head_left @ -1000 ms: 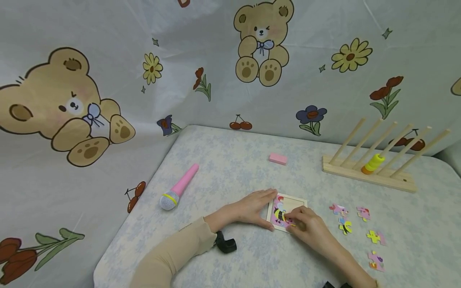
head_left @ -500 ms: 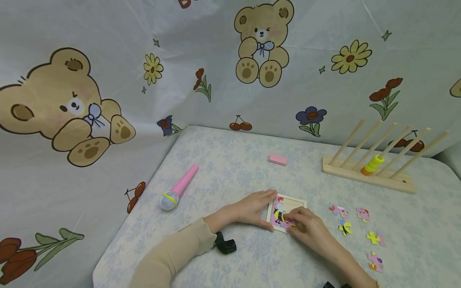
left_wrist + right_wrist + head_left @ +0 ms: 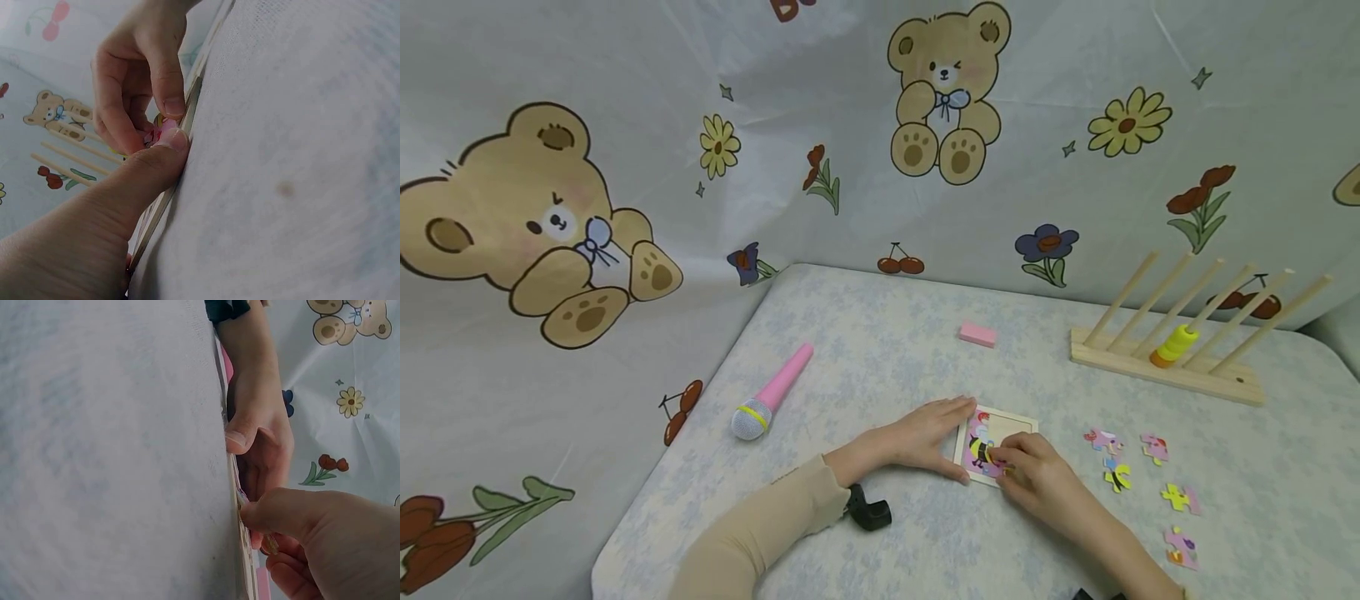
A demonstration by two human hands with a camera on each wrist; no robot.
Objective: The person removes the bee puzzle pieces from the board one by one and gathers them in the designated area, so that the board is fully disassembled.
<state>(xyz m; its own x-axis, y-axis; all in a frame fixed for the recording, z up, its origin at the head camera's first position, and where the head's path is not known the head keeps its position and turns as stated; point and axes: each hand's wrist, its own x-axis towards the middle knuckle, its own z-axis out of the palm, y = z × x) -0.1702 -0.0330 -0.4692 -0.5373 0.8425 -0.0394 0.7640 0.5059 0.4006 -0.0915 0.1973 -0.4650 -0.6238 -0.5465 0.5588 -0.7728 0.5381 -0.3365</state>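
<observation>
A small square jigsaw puzzle in a pale wooden frame (image 3: 1013,414) lies on the table, its left part filled with a bee picture (image 3: 978,448) on pink. My left hand (image 3: 925,435) braces the frame's left side, fingers stretched to the far corner and thumb at the near one. Over the lower middle of the puzzle, my right hand (image 3: 1047,483) pinches a pink and yellow puzzle piece (image 3: 165,130) between thumb and fingers, low against the board. Those fingers mostly hide the piece in the head view. Bare wood shows in the frame's upper right.
Several loose puzzle pieces (image 3: 1182,498) lie right of the right hand. A wooden peg rack (image 3: 1165,371) with yellow and orange rings stands at the back right. A pink block (image 3: 977,335) sits behind the frame, and a pink toy microphone (image 3: 771,392) lies left.
My right fingertips have shifted very slightly left over the puzzle, still pinching. The left hand keeps its place at the frame, and the loose pieces have not moved.
</observation>
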